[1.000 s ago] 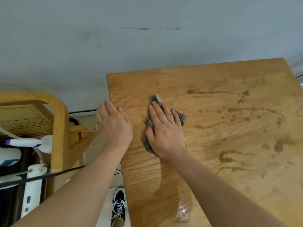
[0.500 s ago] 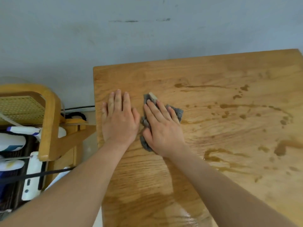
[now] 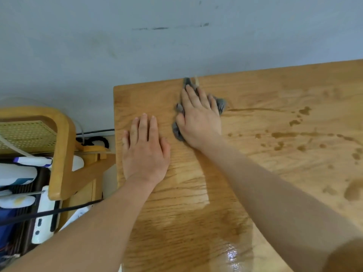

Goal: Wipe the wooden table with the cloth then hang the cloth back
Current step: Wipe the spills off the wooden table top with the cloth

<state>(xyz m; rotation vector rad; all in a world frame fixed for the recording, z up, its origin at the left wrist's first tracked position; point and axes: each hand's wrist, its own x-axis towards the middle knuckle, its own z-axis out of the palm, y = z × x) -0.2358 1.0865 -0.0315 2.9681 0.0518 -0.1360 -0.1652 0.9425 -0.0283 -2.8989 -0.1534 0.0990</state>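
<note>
A wooden table (image 3: 275, 173) fills the right and lower part of the view, with wet brown stains across its right side. My right hand (image 3: 199, 119) lies flat on a crumpled grey cloth (image 3: 221, 105) close to the table's far edge, pressing it to the wood; most of the cloth is hidden under the palm. My left hand (image 3: 145, 148) rests flat on the bare wood just left of it, fingers spread, holding nothing.
A grey wall (image 3: 157, 46) runs right behind the table's far edge. Left of the table stands a wooden chair (image 3: 60, 150) with a cane panel, and white bottles and appliances (image 3: 17, 173) with a black cable lie below it.
My right hand has pushed the cloth away from me, up to the table's far edge. My left hand stays flat on the wood near the left edge.
</note>
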